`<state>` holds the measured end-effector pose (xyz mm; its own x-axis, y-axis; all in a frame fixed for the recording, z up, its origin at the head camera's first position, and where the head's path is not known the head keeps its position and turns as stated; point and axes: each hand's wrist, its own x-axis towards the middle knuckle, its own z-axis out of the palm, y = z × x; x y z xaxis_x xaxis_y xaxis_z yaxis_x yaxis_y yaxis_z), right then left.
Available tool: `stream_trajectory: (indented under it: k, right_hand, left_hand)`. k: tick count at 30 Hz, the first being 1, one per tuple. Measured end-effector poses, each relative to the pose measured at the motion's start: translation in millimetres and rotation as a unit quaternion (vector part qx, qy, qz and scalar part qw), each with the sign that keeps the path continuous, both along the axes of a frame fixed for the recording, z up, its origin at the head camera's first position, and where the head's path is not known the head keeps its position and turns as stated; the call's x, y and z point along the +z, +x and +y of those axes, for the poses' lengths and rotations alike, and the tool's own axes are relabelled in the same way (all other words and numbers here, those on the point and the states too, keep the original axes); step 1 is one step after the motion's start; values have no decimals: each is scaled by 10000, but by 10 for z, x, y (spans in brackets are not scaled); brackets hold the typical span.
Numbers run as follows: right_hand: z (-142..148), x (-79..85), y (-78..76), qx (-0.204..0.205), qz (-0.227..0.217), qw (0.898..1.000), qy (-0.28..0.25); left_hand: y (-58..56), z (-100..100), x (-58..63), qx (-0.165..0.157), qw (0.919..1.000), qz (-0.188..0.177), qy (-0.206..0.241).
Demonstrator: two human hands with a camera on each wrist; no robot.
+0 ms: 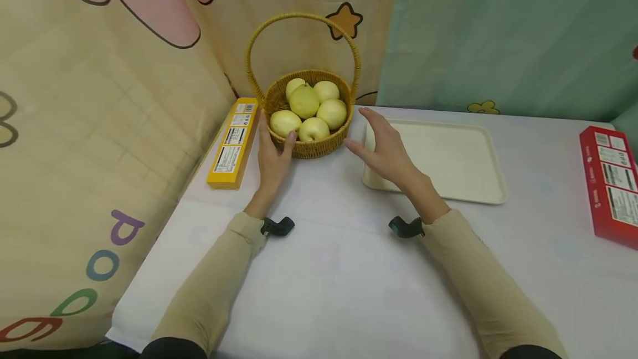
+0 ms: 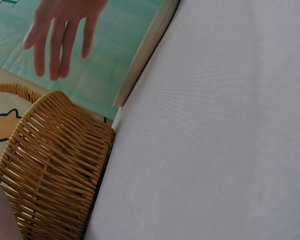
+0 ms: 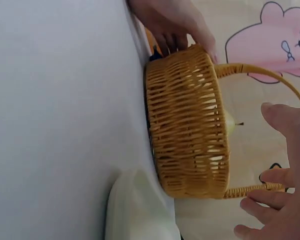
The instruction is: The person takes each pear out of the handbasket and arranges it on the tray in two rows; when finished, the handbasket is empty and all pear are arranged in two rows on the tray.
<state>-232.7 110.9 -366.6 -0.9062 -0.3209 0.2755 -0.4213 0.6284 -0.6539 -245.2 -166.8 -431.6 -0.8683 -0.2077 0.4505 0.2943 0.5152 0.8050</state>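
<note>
A woven wicker basket (image 1: 311,150) with a tall arched handle stands at the back of the table. Several round, pale yellow-green fruits (image 1: 304,102) fill it, the top one showing a stem. My left hand (image 1: 273,159) lies against the basket's left side, its fingers extended along the outer wall and its thumb at the front rim. In the right wrist view, that left hand (image 3: 177,22) meets the wicker near the handle's base. My right hand (image 1: 384,148) hovers to the right of the basket, fingers spread, holding nothing, partly over a cream tray (image 1: 438,159).
Left of the basket lies a long yellow box (image 1: 231,145) with white labels. A red box (image 1: 610,184) sits at the right end of the white-covered table (image 1: 324,270). Printed curtains (image 1: 498,32) hang close behind and to the left.
</note>
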Motion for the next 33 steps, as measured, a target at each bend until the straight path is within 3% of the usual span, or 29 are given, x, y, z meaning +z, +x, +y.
stream_trajectory:
  k: [6, 14, 28, 33]
  right_hand:
    - [-397, 103, -233, 185, 323, 9989, -276]
    - [-767, 210, -586, 105, 3, 9990, -442]
    - [-1007, 248, -1018, 220, -765, 9942, -722]
    - [-1081, 198, -1100, 220, -696, 9959, -541]
  left_hand:
    - [13, 11, -19, 2, 10000, -34, 9]
    - [-12, 12, 4, 11, 10000, 55, -31]
    - [10, 12, 8, 71, 10000, -44, -39]
    - [23, 5, -20, 59, 9999, -81, -45]
